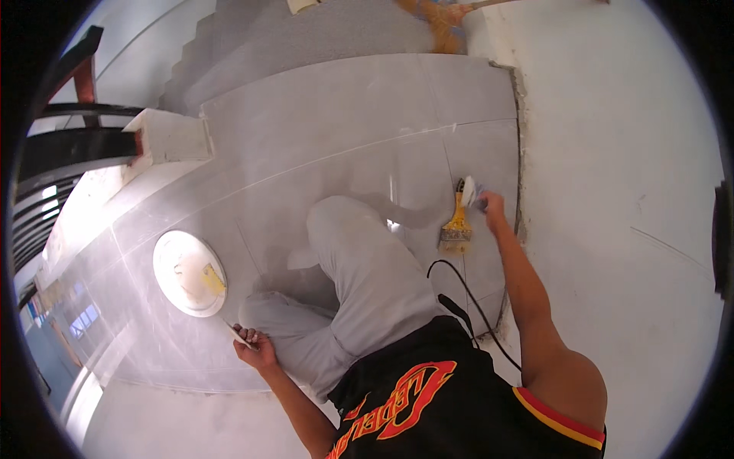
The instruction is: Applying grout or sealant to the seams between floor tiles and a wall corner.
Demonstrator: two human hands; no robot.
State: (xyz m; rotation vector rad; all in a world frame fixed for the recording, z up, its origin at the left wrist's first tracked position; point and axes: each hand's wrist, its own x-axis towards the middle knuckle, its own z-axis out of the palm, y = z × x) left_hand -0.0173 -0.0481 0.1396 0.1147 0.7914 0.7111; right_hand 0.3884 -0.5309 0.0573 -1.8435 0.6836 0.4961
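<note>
My left hand (260, 352) is closed around a slim, pale tool (241, 337), its thin tip pointing toward a round white plate (170, 291); its exact kind is unclear. On that plate lies a yellow piece (213, 279) beside a few small dark marks. At the right, my right hand (493, 206) grips a bunched white and bluish cloth-like thing (472, 193) above the grey tiles. Right beside it a wide paintbrush (456, 228) with a yellow body and dark handle end lies on the floor, bristles toward me.
Grey floor tiles (321, 115) with pale joints surround my folded legs. A white wall (612, 191) rises at the right, with a rough gap along its foot. Dark railing bars (76, 149) and a white post (176, 136) stand left. A black cable (482, 314) runs beside my hip.
</note>
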